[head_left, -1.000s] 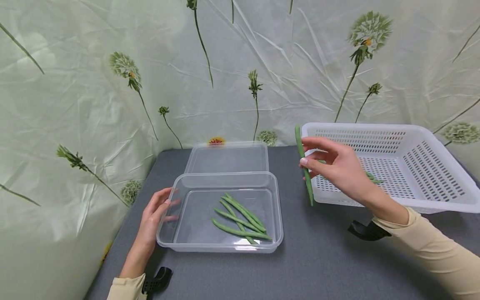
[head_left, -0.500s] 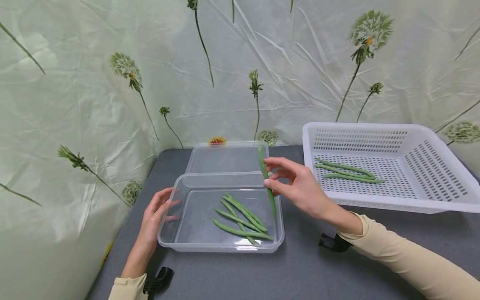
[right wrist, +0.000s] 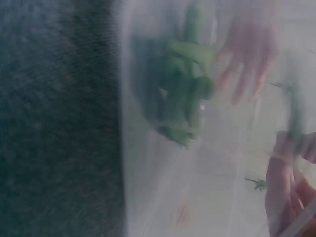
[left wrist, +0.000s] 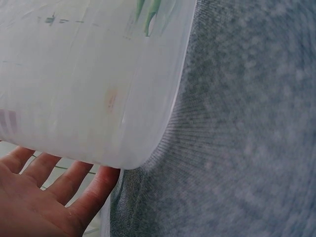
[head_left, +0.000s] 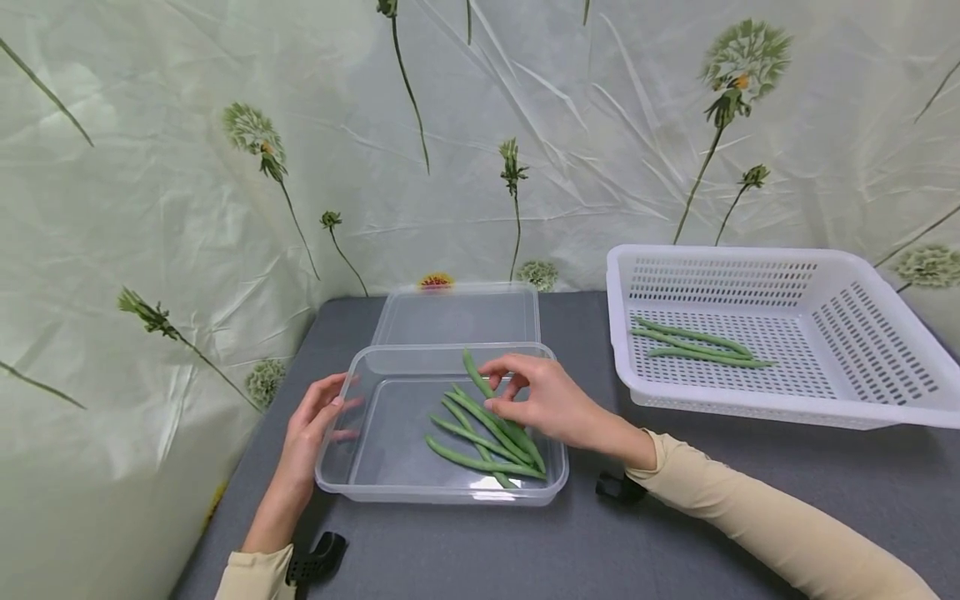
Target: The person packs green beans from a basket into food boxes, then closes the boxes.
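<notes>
A clear plastic container [head_left: 360,487] sits on the grey table and holds several green beans [head_left: 480,437]. My right hand [head_left: 536,400] reaches into it from the right and pinches one green bean [head_left: 474,371], lowering it onto the pile. Through the container wall, the right wrist view shows the blurred beans [right wrist: 185,94]. My left hand [head_left: 311,425] rests with straight fingers against the container's left wall [left wrist: 89,98]. A white perforated basket [head_left: 862,275] at the right holds three more beans [head_left: 693,343].
The container's clear lid [head_left: 457,315] lies flat just behind it. A crinkled floral sheet [head_left: 150,167] forms the back and left walls. Bare grey table [head_left: 675,550] stretches in front of the basket and container.
My right hand carried one bean from beside the basket leftward and down into the clear container. The left hand has stayed on the container's left wall.
</notes>
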Tool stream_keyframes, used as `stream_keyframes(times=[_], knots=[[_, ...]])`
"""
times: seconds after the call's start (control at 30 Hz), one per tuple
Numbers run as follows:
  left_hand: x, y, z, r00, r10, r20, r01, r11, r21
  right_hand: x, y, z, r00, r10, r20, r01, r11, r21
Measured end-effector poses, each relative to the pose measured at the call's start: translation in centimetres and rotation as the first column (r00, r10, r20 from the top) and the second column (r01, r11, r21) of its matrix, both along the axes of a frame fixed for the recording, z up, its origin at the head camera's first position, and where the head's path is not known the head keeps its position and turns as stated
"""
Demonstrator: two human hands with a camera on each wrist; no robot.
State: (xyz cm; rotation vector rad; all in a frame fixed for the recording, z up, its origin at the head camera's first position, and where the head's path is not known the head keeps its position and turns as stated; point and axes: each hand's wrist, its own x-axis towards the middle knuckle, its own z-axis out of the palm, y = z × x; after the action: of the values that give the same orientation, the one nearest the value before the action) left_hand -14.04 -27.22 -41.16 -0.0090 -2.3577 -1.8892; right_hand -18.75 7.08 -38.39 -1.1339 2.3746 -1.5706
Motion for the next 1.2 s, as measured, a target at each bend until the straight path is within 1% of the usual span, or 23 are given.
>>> stream_keyframes(times=[0.13,0.4,0.53,0.67,0.93,1.2], knots=[[-0.1,0.0,0.2,1.0,0.004,0.003,-0.004,1.0,-0.007,-0.2,0.0,-0.2,0.992,0.009,-0.125,0.0,0.997,0.073],[-0.1,0.3,0.2,1.0,0.0,0.01,0.0,1.0,0.001,-0.1,0.2,-0.5,0.98,0.016,-0.199,0.003,0.995,0.097],[0.0,0.2,0.1,1.0,0.003,0.014,-0.003,1.0,-0.001,-0.1,0.3,-0.6,0.973,0.026,-0.229,-0.006,0.996,0.087],[0.0,0.2,0.1,1.0,0.005,0.014,-0.005,1.0,-0.007,0.0,0.4,-0.7,0.976,0.026,-0.215,-0.016,0.999,0.049],[0.2,0.1,0.2,1.0,0.012,0.022,-0.012,1.0,-0.014,0.8,1.2,-0.4,0.991,0.025,-0.128,-0.034,0.997,-0.073],[0.2,0.1,0.2,1.0,0.013,0.026,-0.013,1.0,-0.026,2.2,2.5,0.6,0.996,0.035,-0.076,-0.041,0.996,-0.08]])
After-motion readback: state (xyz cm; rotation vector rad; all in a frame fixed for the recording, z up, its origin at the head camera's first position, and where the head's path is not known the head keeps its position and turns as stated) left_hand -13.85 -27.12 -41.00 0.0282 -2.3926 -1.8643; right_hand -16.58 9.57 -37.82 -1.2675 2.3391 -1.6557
